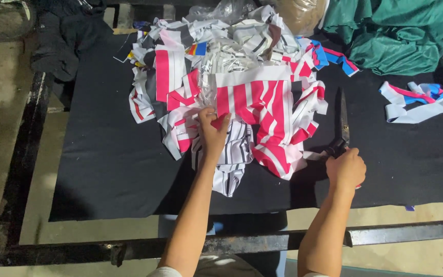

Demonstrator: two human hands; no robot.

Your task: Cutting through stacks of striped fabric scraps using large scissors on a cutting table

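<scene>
A heap of striped cloth scraps [232,56] in red, white, pink and black lies on a black mat [114,159]. My left hand [213,131] pinches the lower left edge of a large red-and-white striped piece [260,105] at the front of the heap. My right hand [345,170] is closed around the handles of a pair of dark scissors [343,120], which lie on the mat with the blades pointing away from me, just right of the striped piece.
Green fabric [401,36] is bunched at the back right. A white, red and blue strip [411,100] lies at the right. Dark cloth [67,36] sits at the back left. A black metal frame [283,238] borders the mat's near side.
</scene>
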